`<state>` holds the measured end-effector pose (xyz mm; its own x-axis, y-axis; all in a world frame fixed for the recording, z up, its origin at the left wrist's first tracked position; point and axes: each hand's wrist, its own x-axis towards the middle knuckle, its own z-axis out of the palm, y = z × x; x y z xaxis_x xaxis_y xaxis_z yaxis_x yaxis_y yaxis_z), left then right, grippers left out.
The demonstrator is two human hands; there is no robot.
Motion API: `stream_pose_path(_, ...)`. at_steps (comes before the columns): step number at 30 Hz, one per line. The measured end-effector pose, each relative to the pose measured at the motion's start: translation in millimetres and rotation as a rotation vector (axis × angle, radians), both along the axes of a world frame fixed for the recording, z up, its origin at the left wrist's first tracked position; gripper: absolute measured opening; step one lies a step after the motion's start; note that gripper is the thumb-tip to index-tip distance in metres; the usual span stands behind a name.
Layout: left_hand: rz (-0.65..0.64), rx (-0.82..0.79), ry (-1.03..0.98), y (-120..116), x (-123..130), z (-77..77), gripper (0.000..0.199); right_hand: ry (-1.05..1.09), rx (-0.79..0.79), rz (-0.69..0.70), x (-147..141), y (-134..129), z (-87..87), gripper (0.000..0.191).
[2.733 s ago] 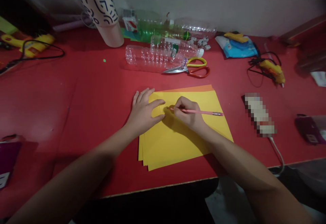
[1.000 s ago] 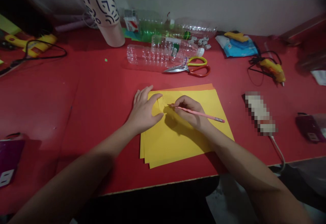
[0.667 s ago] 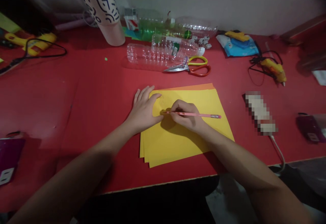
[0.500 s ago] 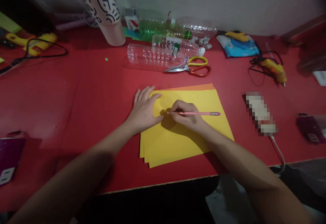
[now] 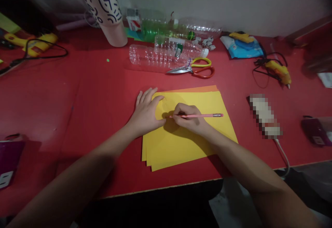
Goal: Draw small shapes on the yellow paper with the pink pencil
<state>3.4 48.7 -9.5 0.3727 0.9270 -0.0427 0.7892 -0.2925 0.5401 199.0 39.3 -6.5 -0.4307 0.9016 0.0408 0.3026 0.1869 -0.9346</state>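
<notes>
A pink pencil [image 5: 207,115] is pinched in my right hand [image 5: 190,116], its tip down on the yellow paper [image 5: 181,148] and its eraser end pointing right. Faint curved marks show on the sheet between my two hands. My left hand [image 5: 146,114] lies spread over the paper's left edge, thumb and forefinger apart around the drawn spot. Beneath the top sheet are more yellow sheets, and an orange sheet [image 5: 207,89] peeks out at the back.
Scissors [image 5: 192,69] lie beyond the paper, against clear plastic bottles [image 5: 147,55]. A tall white tumbler [image 5: 111,20] stands back left. To the right are a wipes pack [image 5: 241,48], a yellow glue gun [image 5: 280,71] and a blurred-out device [image 5: 264,115] with a white cable. The red table [image 5: 124,176] ends in front.
The pencil has shifted very slightly left and down at its tip, with my right hand still gripping it. My left hand stays in place.
</notes>
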Motion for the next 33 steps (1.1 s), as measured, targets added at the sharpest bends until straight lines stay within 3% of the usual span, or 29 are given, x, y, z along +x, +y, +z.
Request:
stream_pose_path(19, 0.002, 0.002, 0.023, -0.5, 0.8, 0.3, 0.066, -0.044, 0.010, -0.143, -3.0, -0.7, -1.9, 0.014)
stream_pose_path(33, -0.007, 0.008, 0.017, -0.9, 0.1, 0.2, 0.066, -0.054, 0.044, -0.087, -1.9, 2.4, 0.0, 0.013)
